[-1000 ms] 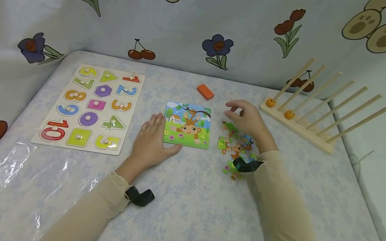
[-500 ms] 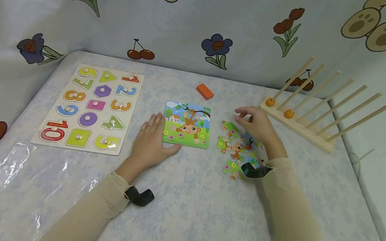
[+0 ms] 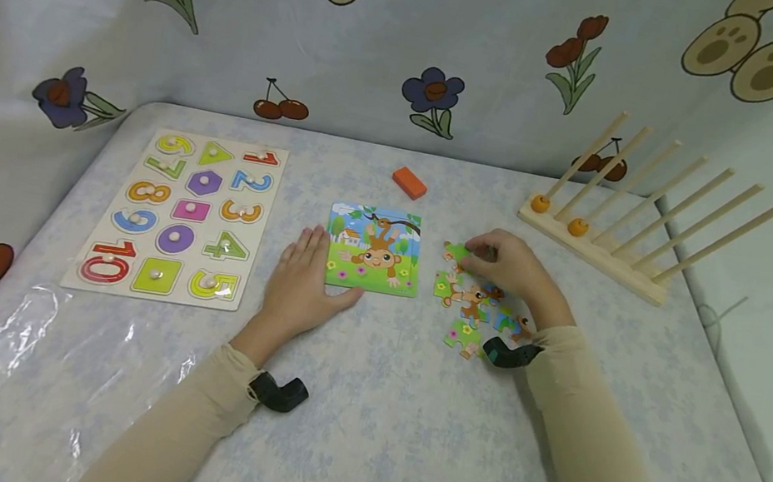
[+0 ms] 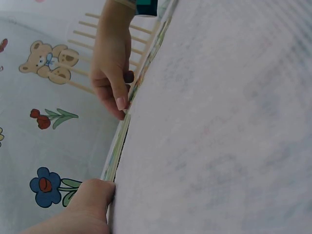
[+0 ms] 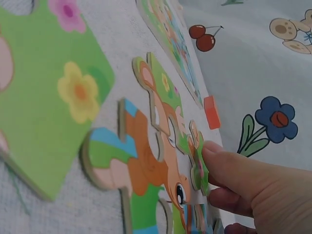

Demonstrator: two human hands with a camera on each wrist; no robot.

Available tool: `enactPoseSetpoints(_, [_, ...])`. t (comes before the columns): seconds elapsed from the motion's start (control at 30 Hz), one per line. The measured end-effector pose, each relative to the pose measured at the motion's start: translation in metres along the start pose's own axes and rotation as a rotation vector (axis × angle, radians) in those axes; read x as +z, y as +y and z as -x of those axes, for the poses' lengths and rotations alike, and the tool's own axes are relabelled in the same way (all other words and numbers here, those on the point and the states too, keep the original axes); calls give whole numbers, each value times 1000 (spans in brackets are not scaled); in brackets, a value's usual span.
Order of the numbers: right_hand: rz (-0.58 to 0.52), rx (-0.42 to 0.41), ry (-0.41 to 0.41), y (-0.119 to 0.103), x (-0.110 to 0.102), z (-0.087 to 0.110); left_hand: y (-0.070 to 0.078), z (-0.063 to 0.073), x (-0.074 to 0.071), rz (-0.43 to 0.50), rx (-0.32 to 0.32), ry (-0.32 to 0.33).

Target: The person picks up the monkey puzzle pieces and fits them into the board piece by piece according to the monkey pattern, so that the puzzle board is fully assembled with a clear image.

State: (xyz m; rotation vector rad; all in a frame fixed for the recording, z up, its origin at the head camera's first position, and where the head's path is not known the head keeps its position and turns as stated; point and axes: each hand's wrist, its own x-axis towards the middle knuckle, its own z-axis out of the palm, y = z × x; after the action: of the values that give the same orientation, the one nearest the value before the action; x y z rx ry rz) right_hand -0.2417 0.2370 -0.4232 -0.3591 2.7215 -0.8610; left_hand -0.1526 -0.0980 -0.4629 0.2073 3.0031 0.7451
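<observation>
In the head view my left hand lies flat on the table with its fingers along the left edge of a square monkey picture board. Its thumb reaches the board's near left corner. My right hand is lowered over several loose monkey jigsaw pieces to the right of the board. In the right wrist view its thumb and fingertip pinch the edge of a green jigsaw piece. A large green piece with a yellow flower lies closest to that camera. The right hand covers part of the pile in the head view.
At left lies a number and shape peg board, with crinkled clear plastic before it. An orange block lies beyond the picture board. A wooden rack with upright rods and two orange beads stands at back right.
My right hand moves right from beside the pieces, then comes down toward me onto the pile, its fingertips meeting a green jigsaw piece. My left hand stays by the picture board.
</observation>
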Motion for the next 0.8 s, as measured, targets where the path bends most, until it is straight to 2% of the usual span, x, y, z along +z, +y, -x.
enactPoseSetpoints(0.53, [18,-55,-50,2,5,-5,-1,0,3,1,1,-2])
enactPoseSetpoints(0.8, [-191,-114,-127,0,5,-4,-2,0,2,2,2,4])
